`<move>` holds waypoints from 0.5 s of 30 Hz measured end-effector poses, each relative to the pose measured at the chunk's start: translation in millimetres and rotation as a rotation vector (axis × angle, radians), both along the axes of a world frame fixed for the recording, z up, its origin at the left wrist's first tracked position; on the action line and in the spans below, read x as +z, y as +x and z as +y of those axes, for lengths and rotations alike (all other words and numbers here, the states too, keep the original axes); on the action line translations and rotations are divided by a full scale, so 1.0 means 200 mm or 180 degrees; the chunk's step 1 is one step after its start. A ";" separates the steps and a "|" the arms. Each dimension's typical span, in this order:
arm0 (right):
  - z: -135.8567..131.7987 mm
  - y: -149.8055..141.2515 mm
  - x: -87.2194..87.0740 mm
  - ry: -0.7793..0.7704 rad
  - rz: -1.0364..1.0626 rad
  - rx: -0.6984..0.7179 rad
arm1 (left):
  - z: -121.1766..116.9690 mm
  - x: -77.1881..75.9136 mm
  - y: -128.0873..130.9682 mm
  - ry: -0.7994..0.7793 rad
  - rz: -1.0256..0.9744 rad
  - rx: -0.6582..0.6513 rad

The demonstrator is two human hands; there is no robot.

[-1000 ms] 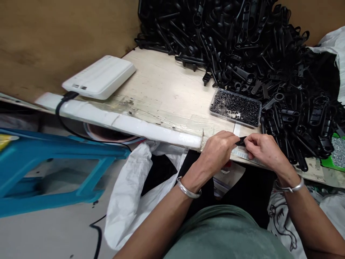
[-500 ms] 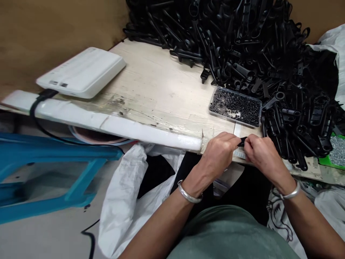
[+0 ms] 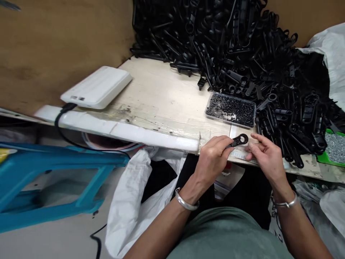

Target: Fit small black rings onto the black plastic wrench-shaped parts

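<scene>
My left hand (image 3: 214, 154) grips a black plastic part with a ring-shaped end (image 3: 240, 139); the ring sticks out to the right, and the rest is hidden by the fingers. Just right of the ring is my right hand (image 3: 266, 156), its fingers apart and holding nothing I can see. Beyond both hands lies a clear plastic box (image 3: 230, 109) filled with small black and grey pieces that look like screws. A large heap of similar black plastic parts (image 3: 229, 43) covers the back and right of the table.
A white flat device (image 3: 97, 88) with a black cable sits at the table's left. White foam (image 3: 151, 135) lines the front edge. A green tray (image 3: 334, 147) of small silver pieces stands far right. Below are a blue stool (image 3: 54, 180) and a white sack (image 3: 132, 205).
My right hand has let go of the black part and opened, moving slightly right. The part's ring end now shows in my left hand. The whole view has shifted a little.
</scene>
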State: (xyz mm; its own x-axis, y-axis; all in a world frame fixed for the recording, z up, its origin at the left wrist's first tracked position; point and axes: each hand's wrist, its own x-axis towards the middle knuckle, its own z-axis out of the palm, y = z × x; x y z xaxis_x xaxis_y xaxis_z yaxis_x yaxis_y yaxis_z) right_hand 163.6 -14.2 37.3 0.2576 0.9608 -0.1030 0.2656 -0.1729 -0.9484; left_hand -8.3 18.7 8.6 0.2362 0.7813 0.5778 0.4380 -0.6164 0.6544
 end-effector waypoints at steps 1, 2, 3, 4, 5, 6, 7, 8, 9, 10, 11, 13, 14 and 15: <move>-0.02 -0.02 0.00 0.0010 0.0318 -0.0062 | -0.02 0.01 0.01 0.0015 -0.0026 0.0059; -0.03 -0.04 0.00 -0.0006 0.0648 -0.0080 | -0.03 0.03 0.02 0.0043 -0.0048 0.0103; -0.04 -0.06 0.00 -0.0022 0.0956 -0.0068 | -0.05 0.04 0.03 0.0079 -0.0069 0.0126; -0.04 -0.08 0.00 -0.0017 0.1210 -0.0061 | -0.06 0.05 0.04 0.0115 -0.0092 0.0137; -0.04 -0.09 0.01 0.0011 0.1398 -0.0084 | -0.08 0.06 0.05 0.0143 -0.0120 0.0143; -0.03 -0.11 0.01 0.0045 0.1535 -0.0140 | -0.09 0.06 0.06 0.0162 -0.0157 0.0145; -0.03 -0.12 0.01 0.0073 0.1639 -0.0210 | -0.10 0.07 0.06 0.0170 -0.0193 0.0144; -0.02 -0.13 0.01 0.0100 0.1722 -0.0285 | -0.11 0.07 0.07 0.0167 -0.0225 0.0139; -0.02 -0.13 0.01 0.0126 0.1791 -0.0361 | -0.12 0.07 0.08 0.0155 -0.0257 0.0137; -0.02 -0.14 0.01 0.0151 0.1850 -0.0432 | -0.13 0.07 0.08 0.0137 -0.0291 0.0131; -0.02 -0.14 0.01 0.0168 0.1900 -0.0501 | -0.14 0.07 0.08 0.0108 -0.0328 0.0120; -0.01 -0.15 0.01 0.0138 0.1972 -0.0604 | -0.14 0.06 0.08 0.0024 -0.0429 0.0073; 0.00 -0.16 0.02 0.0095 0.1988 -0.0626 | -0.14 0.06 0.08 -0.0031 -0.0500 0.0034; 0.01 -0.16 0.02 0.0047 0.1988 -0.0622 | -0.14 0.05 0.08 -0.0122 -0.0571 -0.0029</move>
State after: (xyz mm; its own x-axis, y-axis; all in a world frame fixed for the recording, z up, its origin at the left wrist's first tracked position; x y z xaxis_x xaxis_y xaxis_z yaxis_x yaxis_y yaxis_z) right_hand 132.0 -12.7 40.7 0.3234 0.9048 -0.2770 -0.3711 -0.1480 -0.9167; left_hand 7.3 -9.1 19.0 0.1393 0.8018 0.5812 0.3066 -0.5930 0.7446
